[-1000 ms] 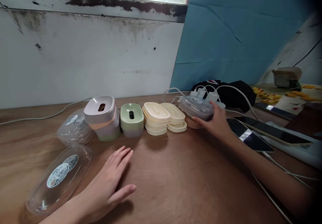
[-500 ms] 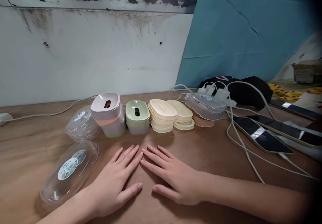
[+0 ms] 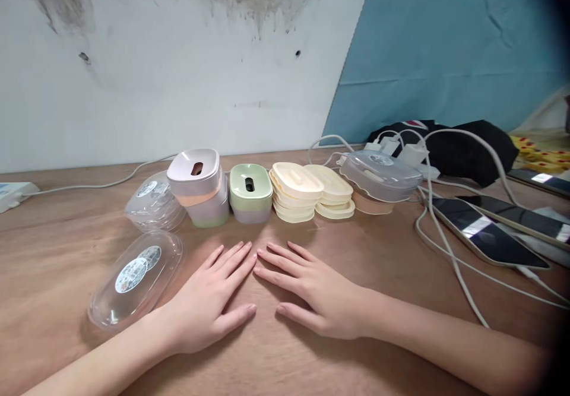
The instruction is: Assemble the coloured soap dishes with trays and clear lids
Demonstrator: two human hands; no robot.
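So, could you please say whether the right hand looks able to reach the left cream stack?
Probably yes: the right hand holds nothing; only tabletop shows between it and the left cream stack.

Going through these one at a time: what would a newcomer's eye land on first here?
Probably the left hand and right hand, spread palm-down on the brown table with their fingertips close together. Just beyond them stand a lavender-topped stack, a green-topped tub and, to their right, two cream stacks. Behind, a big blue sheet hangs at the right.
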